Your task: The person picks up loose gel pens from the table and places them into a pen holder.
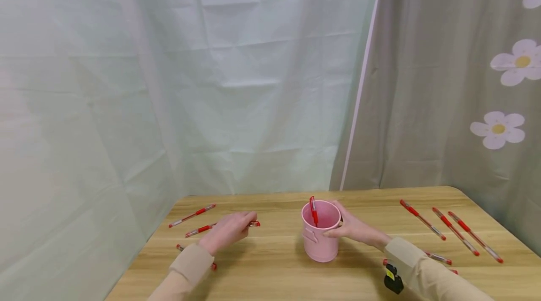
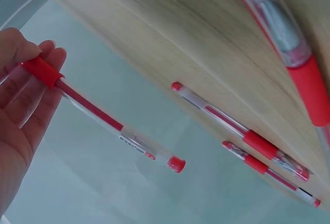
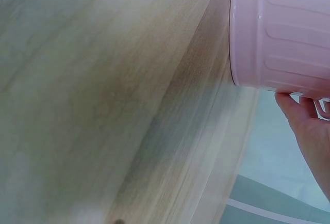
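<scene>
In the left wrist view my left hand (image 2: 23,90) pinches a red gel pen (image 2: 98,108) by its red grip, its clear barrel pointing away from the palm. From the head view that left hand (image 1: 230,231) is low over the left half of the table, with one pen end showing past the fingers. A pink bucket (image 1: 320,247) stands upright near the middle, a red pen (image 1: 313,212) leaning inside it. My right hand (image 1: 352,229) grips the bucket's right side near the rim, thumb in front. The right wrist view shows the bucket's ribbed wall (image 3: 296,33) and fingers beneath it.
Left on the wooden table (image 1: 279,277) lie three more pens, one the farthest back (image 1: 192,215). Several pens, including a slanted pen (image 1: 422,219), lie right of the bucket, some partly behind my right sleeve (image 1: 427,268). Curtains (image 1: 262,80) hang behind the table.
</scene>
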Demonstrator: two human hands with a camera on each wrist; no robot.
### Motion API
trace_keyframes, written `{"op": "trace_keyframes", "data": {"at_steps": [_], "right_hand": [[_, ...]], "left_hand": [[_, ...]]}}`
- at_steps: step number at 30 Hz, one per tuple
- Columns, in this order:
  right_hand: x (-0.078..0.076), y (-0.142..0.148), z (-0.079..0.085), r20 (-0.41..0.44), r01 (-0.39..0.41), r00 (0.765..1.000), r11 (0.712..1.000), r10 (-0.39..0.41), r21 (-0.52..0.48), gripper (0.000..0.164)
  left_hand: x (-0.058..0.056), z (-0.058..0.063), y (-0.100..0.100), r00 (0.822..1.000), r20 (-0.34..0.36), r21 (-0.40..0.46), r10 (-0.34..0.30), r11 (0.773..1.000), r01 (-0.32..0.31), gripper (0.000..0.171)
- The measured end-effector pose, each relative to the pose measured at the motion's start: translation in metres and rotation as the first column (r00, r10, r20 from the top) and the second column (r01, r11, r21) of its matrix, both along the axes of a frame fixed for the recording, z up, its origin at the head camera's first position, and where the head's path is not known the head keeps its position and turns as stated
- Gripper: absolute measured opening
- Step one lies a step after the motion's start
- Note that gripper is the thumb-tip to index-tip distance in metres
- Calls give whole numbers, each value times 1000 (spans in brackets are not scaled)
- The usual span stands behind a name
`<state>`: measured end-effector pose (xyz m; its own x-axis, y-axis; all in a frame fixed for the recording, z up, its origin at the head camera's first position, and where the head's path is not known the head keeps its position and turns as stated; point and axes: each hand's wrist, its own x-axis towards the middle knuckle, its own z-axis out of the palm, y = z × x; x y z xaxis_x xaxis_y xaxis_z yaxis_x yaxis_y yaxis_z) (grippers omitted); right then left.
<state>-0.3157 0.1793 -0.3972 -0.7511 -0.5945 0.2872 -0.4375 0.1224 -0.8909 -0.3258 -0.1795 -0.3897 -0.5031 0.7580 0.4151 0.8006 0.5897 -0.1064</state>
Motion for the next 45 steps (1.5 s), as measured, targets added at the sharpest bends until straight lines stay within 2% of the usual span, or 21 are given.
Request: {"op": "trace_keyframes", "data": {"at_steps": [5, 22, 30, 36, 45], "right_hand": [[-13, 5, -15, -6, -4, 1000, 1000, 4, -7, 70], [-12, 4, -15, -5, -20, 1000, 999, 20, -26, 70], [-12, 5, -16, -2, -19, 1000, 1000, 19, -22, 70], [-13, 5, -17, -11, -15, 1000, 999, 15, -28, 70], [-14, 3, -18, -13, 6, 1000, 1000, -6, -17, 72]], "left_hand": [[0, 3, 4, 999, -26, 16, 37, 999, -37, 21], [-6, 20, 23, 993, -115, 99, 4, 995, 8, 20], [-8, 26, 31, 993, -115, 138, -2, 990, 18, 18], [-10, 32, 38, 989, -150, 158, -5, 987, 29, 18], [-10, 41, 45, 990, -138, 206, -15, 977, 43, 17]]}}
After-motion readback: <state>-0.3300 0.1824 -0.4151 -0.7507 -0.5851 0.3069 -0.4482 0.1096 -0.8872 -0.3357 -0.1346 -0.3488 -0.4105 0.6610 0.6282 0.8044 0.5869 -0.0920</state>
